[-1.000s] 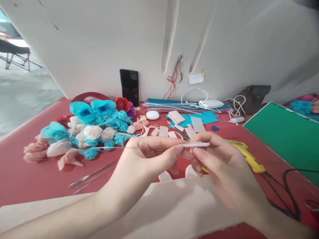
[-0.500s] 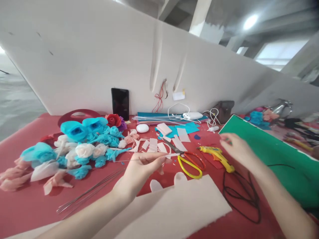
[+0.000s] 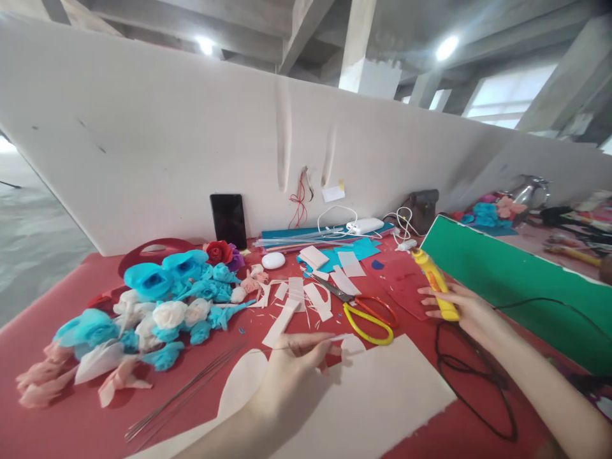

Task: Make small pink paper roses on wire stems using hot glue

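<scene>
My left hand (image 3: 303,357) is closed in a pinch on a thin wire, whose end near the fingertips carries a narrow white wrapping. It hovers over a large pale sheet (image 3: 377,395) at the table's front. My right hand (image 3: 459,309) grips a yellow glue gun (image 3: 437,284) by its handle, raised at the right with its nozzle pointing up and away. A dark cord (image 3: 444,370) trails from the gun. Between the hands lie scissors (image 3: 368,325) with one yellow and one red handle loop. Cut pale strips (image 3: 296,290) are scattered beyond my left hand.
Blue, white and pink fabric-like flowers (image 3: 167,315) are heaped at the left, with several loose wires (image 3: 186,389) in front. A black phone (image 3: 228,221) leans on the white partition (image 3: 191,127). A green board (image 3: 507,287) stands slanted at the right.
My right hand has taken hold of the glue gun and lifted it off the table. My left hand has moved slightly right and lower in view, still pinching the wire. The camera view has tilted up.
</scene>
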The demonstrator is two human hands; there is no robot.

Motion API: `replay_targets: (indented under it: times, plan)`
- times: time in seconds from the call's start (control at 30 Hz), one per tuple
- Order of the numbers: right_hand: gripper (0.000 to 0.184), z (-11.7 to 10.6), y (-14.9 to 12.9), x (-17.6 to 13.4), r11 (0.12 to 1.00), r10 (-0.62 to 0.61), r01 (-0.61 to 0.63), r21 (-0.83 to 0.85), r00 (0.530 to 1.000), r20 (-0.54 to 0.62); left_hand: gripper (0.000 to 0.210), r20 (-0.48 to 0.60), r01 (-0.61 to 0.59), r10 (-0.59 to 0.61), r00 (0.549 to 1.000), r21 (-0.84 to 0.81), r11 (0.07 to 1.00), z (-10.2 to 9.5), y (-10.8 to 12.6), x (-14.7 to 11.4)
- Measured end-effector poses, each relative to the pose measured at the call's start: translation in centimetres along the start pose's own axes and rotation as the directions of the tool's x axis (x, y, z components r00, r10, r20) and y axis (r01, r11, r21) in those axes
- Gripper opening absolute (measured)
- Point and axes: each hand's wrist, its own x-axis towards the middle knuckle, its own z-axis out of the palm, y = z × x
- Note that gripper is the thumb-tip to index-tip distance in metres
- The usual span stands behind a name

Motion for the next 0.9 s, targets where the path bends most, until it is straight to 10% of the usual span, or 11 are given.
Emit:
replay_targets:
  times: [0.2,0.47,0.9]
  plan:
    - [0.031,3.4,-3.0,-5.0,0.995,-0.090,0.082,0.059,0.987,0.136,0.013,-0.027,0.086,-0.090,0.996,-0.117,0.989,0.5,-1.2,0.0]
    - [0.038,8.5,-4.1,-9.3,0.974,-0.074,0.055,-0.220,0.994,-0.079,0.012,0.037,0.173,-0.169,0.985,-0.227,0.958,-0.2,-4.5,1.2]
    - [0.024,8.7,-1.6,-9.4,0.780,-0.217,0.101,-0.617,0.969,-0.116,0.007,-0.026,0.188,-0.200,0.979,-0.248,0.950,-0.8,-4.0,2.2]
